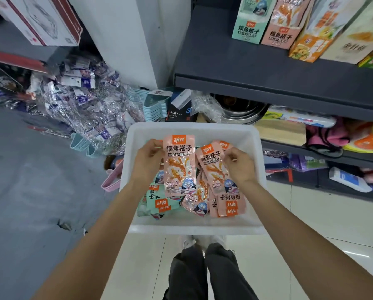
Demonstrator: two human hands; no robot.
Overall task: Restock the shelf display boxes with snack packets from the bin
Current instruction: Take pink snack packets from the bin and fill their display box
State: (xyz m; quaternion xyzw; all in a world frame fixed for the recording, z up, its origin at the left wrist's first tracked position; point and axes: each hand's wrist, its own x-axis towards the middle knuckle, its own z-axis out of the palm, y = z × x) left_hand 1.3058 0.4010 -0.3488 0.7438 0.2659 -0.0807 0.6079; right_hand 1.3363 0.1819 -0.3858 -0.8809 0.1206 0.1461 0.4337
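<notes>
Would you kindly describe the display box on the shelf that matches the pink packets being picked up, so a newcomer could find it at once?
Start at the dark grey shelf above the white bin. Along its back stands a row of tall display boxes. The pink display box is second from the left, between a mint green display box and an orange display box; it alone is salmon pink, like the packets.

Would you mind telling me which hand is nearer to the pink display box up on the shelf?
Right. The right hand lies below and slightly left of the pink display box; the left hand is farther left.
</notes>
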